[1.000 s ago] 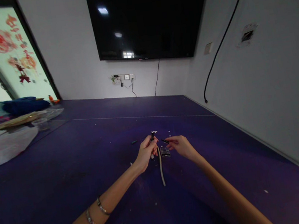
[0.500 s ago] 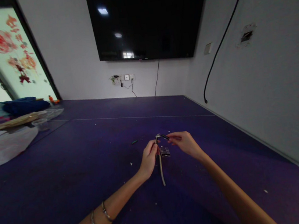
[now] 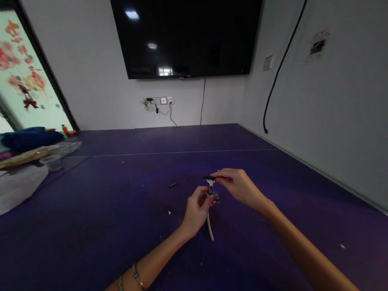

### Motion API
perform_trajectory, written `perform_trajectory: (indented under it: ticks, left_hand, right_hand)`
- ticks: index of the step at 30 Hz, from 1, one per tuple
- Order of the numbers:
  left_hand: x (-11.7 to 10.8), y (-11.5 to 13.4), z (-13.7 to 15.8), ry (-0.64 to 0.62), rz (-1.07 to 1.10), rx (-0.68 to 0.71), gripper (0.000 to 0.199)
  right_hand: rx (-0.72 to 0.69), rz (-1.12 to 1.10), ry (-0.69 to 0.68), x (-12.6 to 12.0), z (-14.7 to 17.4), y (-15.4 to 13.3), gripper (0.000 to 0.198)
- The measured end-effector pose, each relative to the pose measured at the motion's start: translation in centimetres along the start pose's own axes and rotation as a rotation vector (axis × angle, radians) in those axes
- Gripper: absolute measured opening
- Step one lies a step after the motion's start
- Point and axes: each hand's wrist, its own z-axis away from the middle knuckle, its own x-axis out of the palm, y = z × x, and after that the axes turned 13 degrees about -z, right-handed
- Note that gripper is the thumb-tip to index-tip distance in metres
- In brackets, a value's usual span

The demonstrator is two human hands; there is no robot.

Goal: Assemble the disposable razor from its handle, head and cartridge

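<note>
My left hand [image 3: 195, 213] pinches a small pale metallic fitting [image 3: 210, 185] between thumb and fingers. A pale grey cable [image 3: 210, 230] runs down from beneath this hand; its join with the fitting is hidden by my fingers. Close by on the right, my right hand [image 3: 241, 188] holds a small dark stick-like piece [image 3: 208, 177] in its fingertips, lying across the top of the fitting. Whether the two touch is too small to tell. A small clear and dark block [image 3: 217, 198] shows partly behind my left fingertips.
A short dark green stick [image 3: 173, 184] and white scraps lie on the purple surface [image 3: 138, 240]. Plastic sheeting [image 3: 9, 193], a clear cup [image 3: 52, 162] and folded cloth [image 3: 30, 138] sit at the left. A black cable [image 3: 278, 73] hangs along the right wall.
The fitting has turned more upright and my left hand has shifted slightly right, covering more of the block. The dark piece has moved left over the fitting's top and lies flatter.
</note>
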Motion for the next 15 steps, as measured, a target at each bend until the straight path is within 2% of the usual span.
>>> perform_trajectory:
  ticks: [15]
  left_hand:
    - [0.01, -0.64, -0.16, 0.021, 0.010, 0.010, 0.017]
  right_hand:
    - [-0.063, -0.004, -0.006, 0.19, 0.09, 0.40, 0.024]
